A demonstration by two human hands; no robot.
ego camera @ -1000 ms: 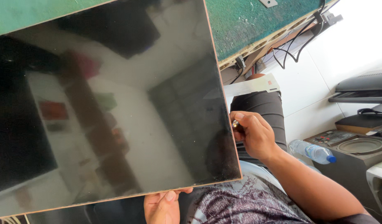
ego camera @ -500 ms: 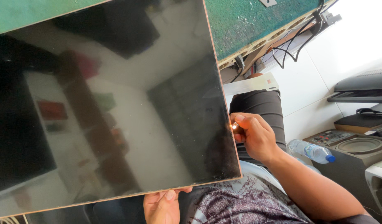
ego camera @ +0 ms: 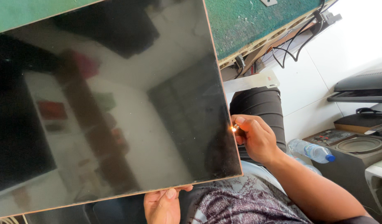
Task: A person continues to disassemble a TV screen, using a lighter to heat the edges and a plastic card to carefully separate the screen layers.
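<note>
Head view, single entry.

Item 1: large dark glossy panel point(ego camera: 108, 99), thin pale edge, tilted across the lap and filling the frame from nine o'clock to the centre; its face mirrored a room. It leaned partly over the green workbench point(ego camera: 257, 20) at twelve o'clock, a slant that seemingly brought its right edge within reach.

Item 2: left hand point(ego camera: 162, 205), at six o'clock, fingers curled closed under the panel's lower edge with the thumb over it, apparently steadying it from below.

Item 3: right hand point(ego camera: 255, 137), at three o'clock of the panel's right edge, pinched narrowly around a small tool point(ego camera: 236, 127) whose tip glowed orange just at that edge (the tool's kind was too hidden to tell). The pinch kept the tip against the rim.

Item 4: black cables point(ego camera: 294, 45) hanging off the bench at one o'clock.

Item 5: clear plastic bottle point(ego camera: 311, 150) with blue cap, lying at four o'clock, well apart from the hands.

Item 6: grey electronic unit with round speaker point(ego camera: 356, 145) at three o'clock, beside the bottle.
</note>
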